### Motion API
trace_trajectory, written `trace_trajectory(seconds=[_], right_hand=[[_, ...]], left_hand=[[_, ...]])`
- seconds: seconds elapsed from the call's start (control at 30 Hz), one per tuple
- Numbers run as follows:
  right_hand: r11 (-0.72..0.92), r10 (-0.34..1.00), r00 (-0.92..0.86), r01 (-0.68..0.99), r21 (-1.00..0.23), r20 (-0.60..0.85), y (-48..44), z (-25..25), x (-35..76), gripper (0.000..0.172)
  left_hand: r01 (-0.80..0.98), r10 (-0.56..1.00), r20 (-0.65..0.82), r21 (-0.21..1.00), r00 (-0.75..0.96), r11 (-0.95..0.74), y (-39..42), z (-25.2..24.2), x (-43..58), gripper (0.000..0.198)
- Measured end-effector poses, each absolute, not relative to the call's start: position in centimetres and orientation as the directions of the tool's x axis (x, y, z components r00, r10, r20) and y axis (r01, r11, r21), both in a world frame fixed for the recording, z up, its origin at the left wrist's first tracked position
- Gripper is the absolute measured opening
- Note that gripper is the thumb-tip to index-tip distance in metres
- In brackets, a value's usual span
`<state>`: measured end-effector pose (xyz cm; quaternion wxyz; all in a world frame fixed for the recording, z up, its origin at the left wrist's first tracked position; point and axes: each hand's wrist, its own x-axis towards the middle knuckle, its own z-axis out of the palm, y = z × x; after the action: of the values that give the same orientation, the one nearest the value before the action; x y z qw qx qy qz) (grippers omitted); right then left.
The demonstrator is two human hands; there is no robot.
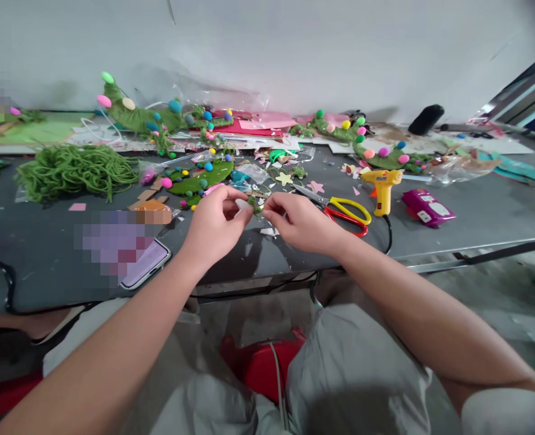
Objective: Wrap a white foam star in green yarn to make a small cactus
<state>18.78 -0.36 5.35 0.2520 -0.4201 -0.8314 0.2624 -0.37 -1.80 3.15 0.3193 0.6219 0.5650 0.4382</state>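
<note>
Green scrap (254, 205): a small tuft of green stuff, too small to make out in detail, held up just over the table edge, left of the glue gun (382, 187) and a little nearer the person.
Left hand (215, 226): fingers and thumb curled shut, pinching the left end of the green scrap; something pale shows at the fingertips, and what it is cannot be told. It is the hand farther left of the glue gun.
Right hand (301, 223): fingertips closed on the right end of the green scrap, between the scrap and the glue gun.
Scissors (346, 214): yellow and red handles, lying flat just left of the glue gun, blades pointing away under the right hand's far side.
Glue gun: yellow, standing on the table (476, 223), its black cord running toward the near edge.
Purple box (426, 207): lying flat just right of the glue gun.
Paper stars (284, 179): one pale and one pink cut-out, left of the glue gun and slightly farther back.
Green leaf shape (199, 178): dotted with coloured balls, well left of the glue gun, beyond the left hand.
Yarn heap (75, 172): loose green strands, far left of the glue gun.
Phone (145, 263): at the near table edge, far left of the glue gun, partly blurred out.
Red stool (262, 362): below the table, left of and under the glue gun, between the person's knees.
</note>
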Motion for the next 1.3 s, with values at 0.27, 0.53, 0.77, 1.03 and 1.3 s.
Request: trace_trajectory(seconds=[0.27, 0.53, 0.77, 1.03, 1.3], right_hand=[[0.423, 0.873, -0.485, 0.704, -0.571, 0.05, 0.8, 5.2, 20.1, 0.046], [0.339, 0.777, -0.623, 0.291, -0.895, 0.092, 1.4, 4.5, 19.6, 0.028], [0.195, 0.857, -0.511, 0.215, -0.957, 0.06, 0.5, 4.2, 17.8, 0.027], [0.309, 0.872, -0.479, 0.383, -0.871, 0.099, 0.4, 3.5, 17.9, 0.03], [0.484, 0.837, -0.51, 0.52, -0.704, 0.199, 0.0, 3.5, 17.9, 0.033]], left_hand=[[0.166, 0.984, 0.138, 0.979, -0.109, -0.119, -1.7, 3.4, -0.4, 0.028], [0.018, 0.989, 0.1, 0.995, -0.11, -0.099, -1.9, 3.7, -0.1, 0.03], [0.002, 0.989, 0.109, 0.994, -0.097, -0.109, -1.9, 3.8, -0.1, 0.03], [0.301, 0.96, 0.265, 0.926, -0.095, -0.226, -2.4, 3.1, 0.4, 0.022], [0.506, 0.93, 0.368, 0.8, 0.01, -0.322, -2.5, 2.9, 0.2, 0.015]])
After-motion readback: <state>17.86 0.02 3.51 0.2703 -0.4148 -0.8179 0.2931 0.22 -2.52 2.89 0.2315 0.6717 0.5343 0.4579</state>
